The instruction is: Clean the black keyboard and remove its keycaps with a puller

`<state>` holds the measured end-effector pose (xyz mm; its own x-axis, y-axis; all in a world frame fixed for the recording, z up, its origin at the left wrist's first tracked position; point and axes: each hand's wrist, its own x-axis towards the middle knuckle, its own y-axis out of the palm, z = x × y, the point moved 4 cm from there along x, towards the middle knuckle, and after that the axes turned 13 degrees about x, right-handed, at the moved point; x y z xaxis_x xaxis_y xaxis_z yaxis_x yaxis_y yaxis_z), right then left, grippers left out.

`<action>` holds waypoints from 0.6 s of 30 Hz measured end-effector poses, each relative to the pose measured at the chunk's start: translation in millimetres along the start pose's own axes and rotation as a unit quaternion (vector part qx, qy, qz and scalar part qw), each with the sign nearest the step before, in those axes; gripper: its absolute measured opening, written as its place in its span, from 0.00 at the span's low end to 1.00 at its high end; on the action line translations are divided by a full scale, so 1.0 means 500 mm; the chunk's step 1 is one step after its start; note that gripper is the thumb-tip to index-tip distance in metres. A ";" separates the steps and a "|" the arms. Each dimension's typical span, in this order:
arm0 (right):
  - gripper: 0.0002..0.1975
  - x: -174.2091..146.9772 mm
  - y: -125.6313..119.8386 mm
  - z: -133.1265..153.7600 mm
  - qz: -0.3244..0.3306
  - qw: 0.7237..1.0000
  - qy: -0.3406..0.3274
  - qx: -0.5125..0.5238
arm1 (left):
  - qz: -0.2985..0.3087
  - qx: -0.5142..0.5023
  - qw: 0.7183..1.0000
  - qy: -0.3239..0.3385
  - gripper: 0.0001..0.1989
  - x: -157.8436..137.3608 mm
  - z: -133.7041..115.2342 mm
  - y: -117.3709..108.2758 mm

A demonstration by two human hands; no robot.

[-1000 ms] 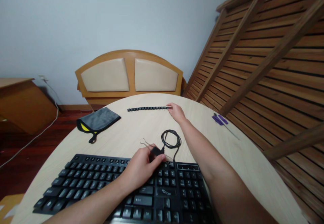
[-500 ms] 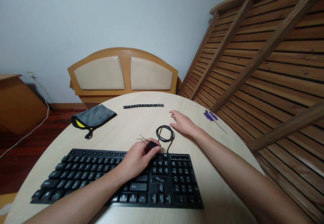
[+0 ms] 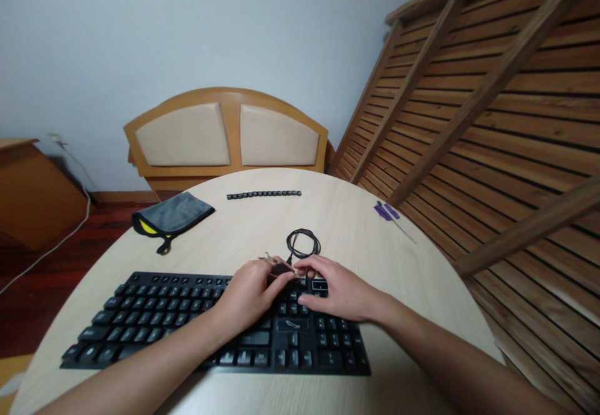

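My left hand (image 3: 250, 287) is closed round a keycap puller (image 3: 282, 269), with a dark handle and thin bent wires sticking out at its far end. It hovers over the upper middle of a black keyboard (image 3: 187, 319). Close by on the right, my right hand (image 3: 335, 285) has its thumb and index finger apart. Its index fingertip is beside the puller's near end; whether they touch is hard to tell. Bare switches without caps show along the keyboard's top row. Behind the hands lies the coiled black cable (image 3: 304, 243).
A line of black keycaps (image 3: 264, 195) lies farther back on the round table (image 3: 253, 230). To the left is a grey cloth (image 3: 175, 213) with yellow underside. A purple-and-metal tool (image 3: 387, 211) rests near the right edge. Wooden slats (image 3: 506, 146) lean beyond it.
My right hand has come from beyond the cable coil back toward me and left, to beside the puller. The left hand keeps its hold, nearly in place.
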<state>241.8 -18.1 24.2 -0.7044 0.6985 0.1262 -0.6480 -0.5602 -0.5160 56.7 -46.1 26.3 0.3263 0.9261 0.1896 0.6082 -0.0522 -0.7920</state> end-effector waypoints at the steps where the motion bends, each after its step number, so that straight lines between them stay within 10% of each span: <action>1: 0.24 0.002 0.003 -0.003 -0.013 1.000 0.002 0.002 | 0.002 0.018 1.000 -0.006 0.12 -0.002 -0.002 -0.005; 8: 0.24 0.008 0.030 0.009 -0.018 1.000 -0.025 -0.003 | -0.019 0.081 0.995 -0.046 0.11 -0.018 -0.007 -0.037; 18: 0.19 0.007 0.039 0.018 -0.021 0.999 -0.024 -0.013 | 0.003 -0.078 0.997 -0.021 0.12 0.005 0.020 -0.005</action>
<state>224.1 -30.4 22.1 -0.6896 0.6993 0.1882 -0.6705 -0.5184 -0.5308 48.6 -39.8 22.9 0.3011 0.9404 0.1583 0.7124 -0.1115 -0.6928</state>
